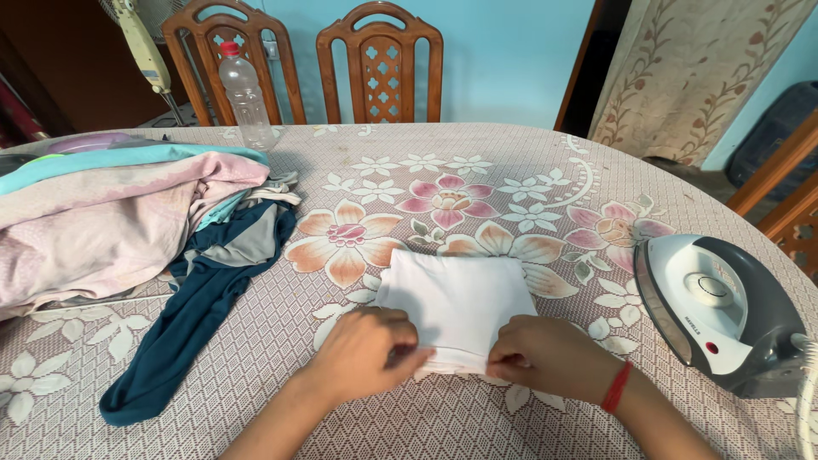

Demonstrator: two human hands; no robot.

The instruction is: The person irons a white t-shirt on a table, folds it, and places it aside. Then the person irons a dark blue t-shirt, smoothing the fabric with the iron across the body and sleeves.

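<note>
Two hands worked at the near edge of a folded white cloth [456, 305] in the head view, and we saw both of them pinching it. Our left hand [362, 352] lay closed on the cloth's near left corner, fingers curled over the hem. Our right hand [545, 356] gripped the near right corner in the same way, with a red band [615, 388] around its wrist. The hands stayed apart from each other, the white hem running between them.

We found the cloth lying flat on the table [477, 170], just in front of us and near the middle of its near side, on a lace-patterned cover printed with pink flowers. To the right, well clear of the cloth, a white and grey iron [716, 311] stood tipped back on its heel. To the left lay a pile of clothes [111, 221] in pink and pale tones, with a dark teal garment [183, 332] trailing from it toward us. At the far side a clear plastic bottle [244, 94] with a red cap stood upright, and two wooden chairs [379, 60] waited behind the table.
</note>
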